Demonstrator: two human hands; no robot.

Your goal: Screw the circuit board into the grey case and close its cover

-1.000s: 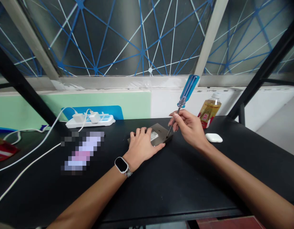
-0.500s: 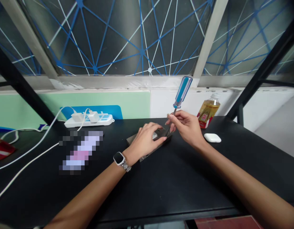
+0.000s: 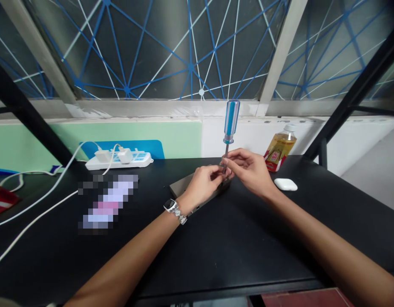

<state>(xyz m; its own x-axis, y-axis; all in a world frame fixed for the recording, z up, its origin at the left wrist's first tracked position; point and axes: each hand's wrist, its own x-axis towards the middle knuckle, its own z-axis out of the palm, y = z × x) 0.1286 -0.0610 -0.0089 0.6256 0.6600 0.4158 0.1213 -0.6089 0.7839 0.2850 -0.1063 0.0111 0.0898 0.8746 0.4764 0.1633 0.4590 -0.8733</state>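
A screwdriver (image 3: 231, 121) with a clear and blue handle stands nearly upright over a flat grey-brown metal box (image 3: 181, 186) on the black table. With thumb and fingers, my right hand (image 3: 249, 171) pinches its metal shaft below the handle. My left hand (image 3: 202, 183), wearing a watch (image 3: 170, 205) on a silver band, rests over the box. Its thumb and fingertips are drawn together at the screwdriver's lower end. What sits between those fingertips is too small to make out, and the screwdriver's tip is hidden by the fingers.
A drink bottle (image 3: 281, 148) and a white earbud case (image 3: 285, 184) stand to the right. On the left lie a phone with a blurred screen (image 3: 112, 202), a white power strip (image 3: 137, 160) with two plugs, and white cables (image 3: 40, 211). A black metal frame (image 3: 353, 91) rises at the right.
The screwdriver has swung from leaning right to almost upright, its handle moving left. My left hand has shifted right along the box, and its spread fingers have closed at the screwdriver's lower end.
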